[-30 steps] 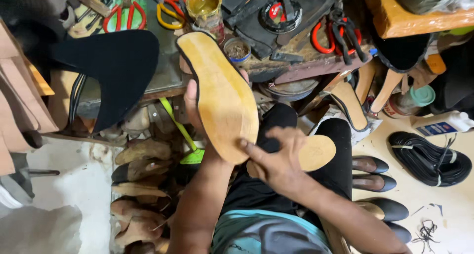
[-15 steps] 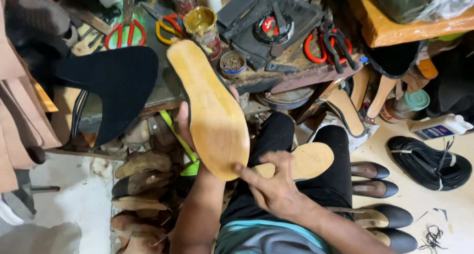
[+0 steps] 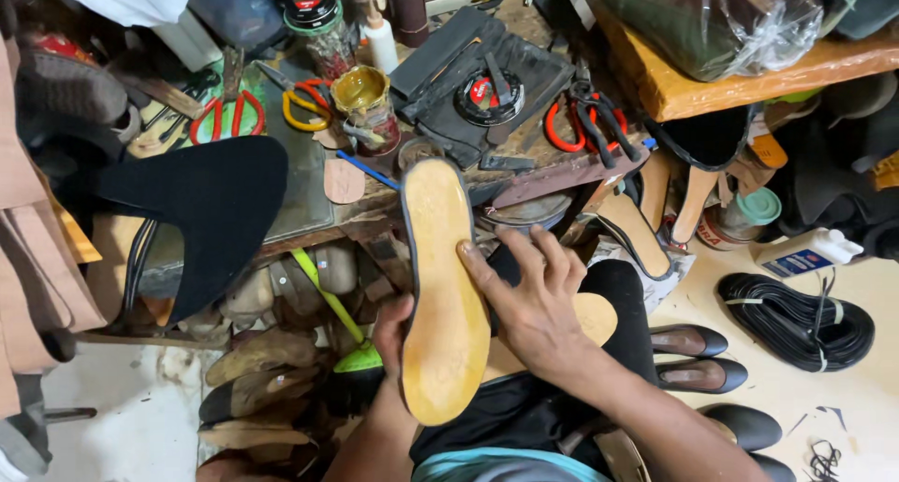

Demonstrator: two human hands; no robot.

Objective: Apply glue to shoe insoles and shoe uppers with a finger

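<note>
Left hand (image 3: 391, 330) clamped on the lower edge of a tan shoe sole (image 3: 442, 285), thumb up the near side, sole held upright over the lap with its toe toward the workbench (image 3: 309, 210). Right hand (image 3: 529, 304) laid flat, fingers spread, pressing the sole's right edge; not closed round anything. Pressing likely best done with even palm pressure, heel to toe, left hand bracing so the sole does not flex. Second tan sole (image 3: 590, 318) just beneath the right hand, on the knee. Beyond the toe: brass-coloured tin (image 3: 361, 93), glue-smeared, a tool handle standing in it; contents otherwise unclear. Further out, a lidded round tin (image 3: 312, 4) and a white squeeze bottle (image 3: 381, 44). To the right of the grip, a teal-lidded tub (image 3: 744, 215), shut. Red-handled scissors (image 3: 223, 112) far left.
</note>
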